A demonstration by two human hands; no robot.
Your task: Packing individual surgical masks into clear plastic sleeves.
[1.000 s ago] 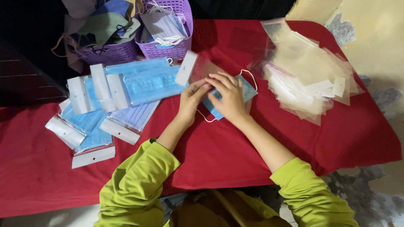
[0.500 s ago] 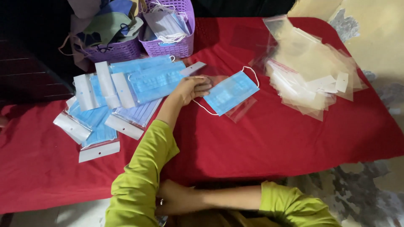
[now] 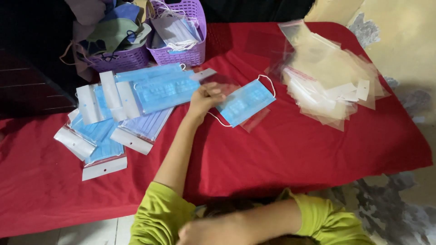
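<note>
The blue face mask (image 3: pixel 245 103) lies flat on the red tablecloth (image 3: pixel 290 154), near the middle of the table, tilted so that its right end points up and away from you. It rests on a clear plastic sleeve (image 3: pixel 254 120), whose edge shows below the mask's lower side. One white ear loop curls off the upper right corner; the other trails from the lower left corner toward your wrist.

Your left hand (image 3: pixel 204 97) sits at the mask's left end, fingers curled inward and closed on the edge of the clear sleeve where its white header tab (image 3: pixel 203 74) sticks up behind your knuckles. Whether the fingers also pinch the mask itself, you cannot tell from this angle.

Your right hand (image 3: pixel 204 232) is drawn back to the bottom of the view, close to your body and well apart from the mask. It is blurred; it seems loosely closed, but whether it holds anything cannot be told.

Just left of your left hand lies a spread of packed masks (image 3: pixel 136 100) in sleeves with white headers, overlapping one another. Beyond them, at the far edge of the table, stand two purple baskets (image 3: pixel 190 52), one filled with loose masks, the other with mixed cloth. To the right of the mask, a heap of empty clear sleeves (image 3: pixel 331 81) is fanned across the cloth.
</note>
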